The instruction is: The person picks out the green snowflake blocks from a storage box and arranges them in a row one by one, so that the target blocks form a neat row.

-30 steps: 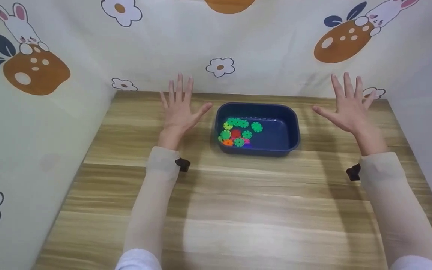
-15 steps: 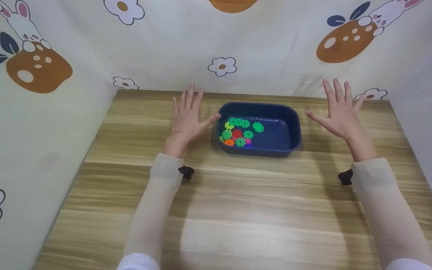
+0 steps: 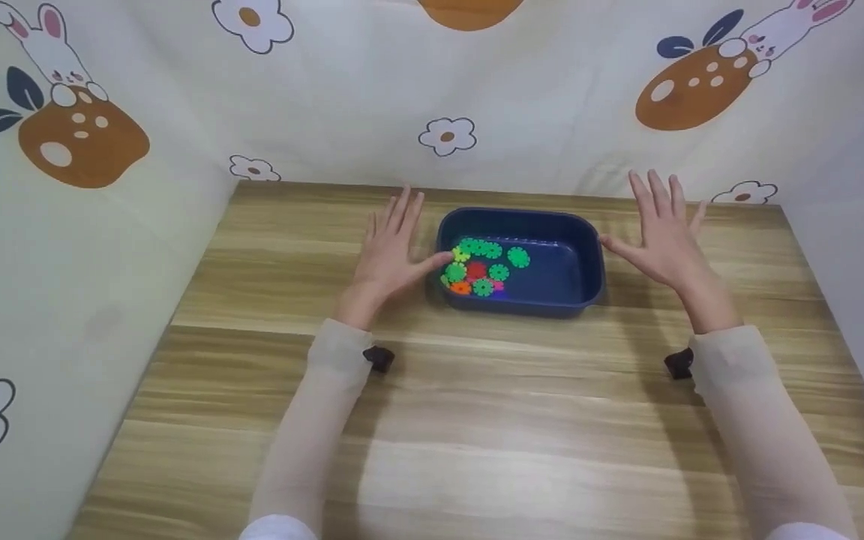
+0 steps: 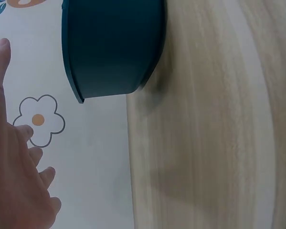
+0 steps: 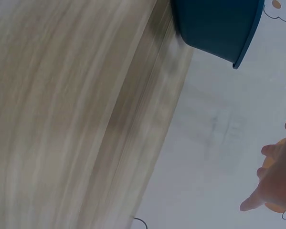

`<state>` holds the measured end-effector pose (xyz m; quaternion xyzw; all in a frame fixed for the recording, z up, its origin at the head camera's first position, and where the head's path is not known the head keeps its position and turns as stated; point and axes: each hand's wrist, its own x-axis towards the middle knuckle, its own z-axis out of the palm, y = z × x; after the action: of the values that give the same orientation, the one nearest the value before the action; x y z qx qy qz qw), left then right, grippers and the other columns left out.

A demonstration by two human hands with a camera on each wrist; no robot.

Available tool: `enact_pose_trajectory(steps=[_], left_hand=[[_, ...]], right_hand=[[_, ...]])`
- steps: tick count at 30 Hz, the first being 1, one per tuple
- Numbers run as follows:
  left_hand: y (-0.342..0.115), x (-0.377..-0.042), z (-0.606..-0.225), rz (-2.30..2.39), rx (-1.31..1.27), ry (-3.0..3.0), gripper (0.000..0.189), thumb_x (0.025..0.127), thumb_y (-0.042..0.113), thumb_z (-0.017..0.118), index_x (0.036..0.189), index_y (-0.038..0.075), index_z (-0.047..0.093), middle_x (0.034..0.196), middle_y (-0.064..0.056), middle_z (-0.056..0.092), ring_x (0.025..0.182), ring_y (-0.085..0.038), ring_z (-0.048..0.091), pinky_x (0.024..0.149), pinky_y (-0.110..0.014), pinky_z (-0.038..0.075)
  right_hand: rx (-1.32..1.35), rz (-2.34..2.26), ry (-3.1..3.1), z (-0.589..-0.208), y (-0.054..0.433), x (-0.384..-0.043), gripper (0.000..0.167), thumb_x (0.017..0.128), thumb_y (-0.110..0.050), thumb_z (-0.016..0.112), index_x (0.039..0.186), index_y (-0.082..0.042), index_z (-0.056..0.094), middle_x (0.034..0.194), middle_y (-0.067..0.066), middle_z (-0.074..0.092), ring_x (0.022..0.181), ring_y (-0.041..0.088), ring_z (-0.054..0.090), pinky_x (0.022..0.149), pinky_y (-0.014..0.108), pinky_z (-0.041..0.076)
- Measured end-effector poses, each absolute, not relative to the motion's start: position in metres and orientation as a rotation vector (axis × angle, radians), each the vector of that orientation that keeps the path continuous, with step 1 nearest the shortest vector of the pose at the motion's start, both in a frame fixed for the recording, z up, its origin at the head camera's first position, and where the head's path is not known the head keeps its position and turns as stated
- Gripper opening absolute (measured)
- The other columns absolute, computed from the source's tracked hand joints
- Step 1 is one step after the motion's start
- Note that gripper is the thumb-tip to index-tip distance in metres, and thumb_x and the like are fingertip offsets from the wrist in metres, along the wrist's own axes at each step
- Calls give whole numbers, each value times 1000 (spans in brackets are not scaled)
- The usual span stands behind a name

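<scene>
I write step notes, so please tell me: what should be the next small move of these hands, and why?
Probably, the left hand and the right hand should together take hold of the dark blue tub by its short ends: each is beside one end, fingers spread, gripping nothing. Colourful notched discs lie inside, so a two-sided hold seems steadier.

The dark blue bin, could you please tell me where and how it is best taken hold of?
Probably high on both short end walls, from left and right: the bin stands upright, wider than deep, and the left hand and right hand already flank those ends.
</scene>
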<state>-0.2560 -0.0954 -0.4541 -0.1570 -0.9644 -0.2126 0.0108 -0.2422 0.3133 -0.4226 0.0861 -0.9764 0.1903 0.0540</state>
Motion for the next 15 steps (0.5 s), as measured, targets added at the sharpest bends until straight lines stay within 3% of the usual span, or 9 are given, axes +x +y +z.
enact_pose_trajectory(steps=[15], left_hand=[[-86, -248, -462, -749, -578, -3056, 109, 84, 73, 57, 162, 20, 4, 171, 1, 1, 158, -21, 3, 129, -51, 0]], right_hand=[[322, 626, -2937, -429, 295, -240, 100, 87, -60, 64, 162, -26, 6, 169, 16, 5, 155, 42, -7, 114, 77, -10]])
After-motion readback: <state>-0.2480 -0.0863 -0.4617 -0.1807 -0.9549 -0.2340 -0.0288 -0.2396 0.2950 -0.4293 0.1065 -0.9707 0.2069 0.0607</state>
